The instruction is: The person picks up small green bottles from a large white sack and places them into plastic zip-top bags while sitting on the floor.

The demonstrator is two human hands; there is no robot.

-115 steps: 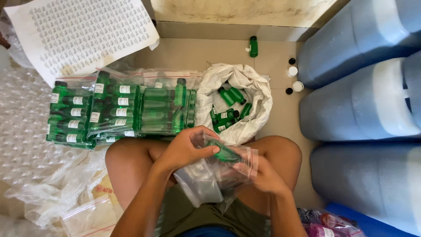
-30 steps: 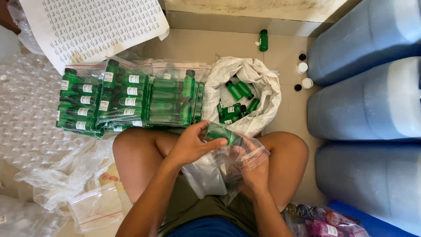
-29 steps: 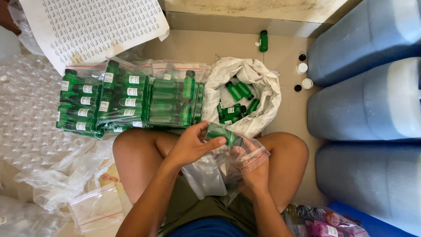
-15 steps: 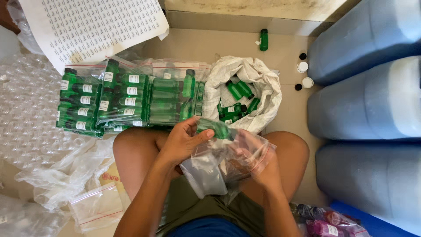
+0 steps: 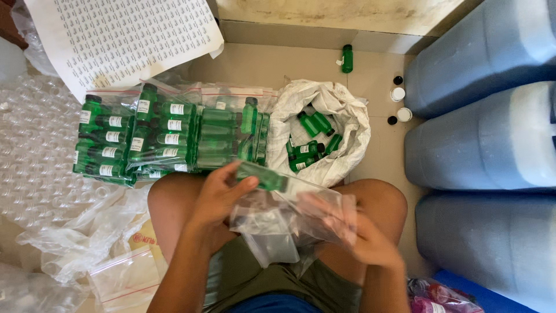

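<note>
My left hand (image 5: pixel 217 200) grips a small green bottle (image 5: pixel 263 175) at the mouth of a clear plastic bag (image 5: pixel 278 223) held over my lap. My right hand (image 5: pixel 362 235) holds the bag's right side and is blurred by motion. Just beyond my knees, a white sack (image 5: pixel 341 124) lies open with several loose green bottles (image 5: pixel 310 139) inside. To its left, clear zip bags packed with green bottles (image 5: pixel 168 139) are stacked in a row on the floor.
Three large blue water jugs (image 5: pixel 480 133) line the right side. One green bottle (image 5: pixel 347 58) stands by the wall, with a few small caps (image 5: pixel 399 104) nearby. A printed label sheet (image 5: pixel 124 37) lies top left. Empty clear bottles (image 5: pixel 32 156) and loose plastic bags (image 5: pixel 104 243) fill the left.
My left hand has carried the green bottle slightly up and to the bag's mouth. My right hand has shifted right and lower, spreading the bag.
</note>
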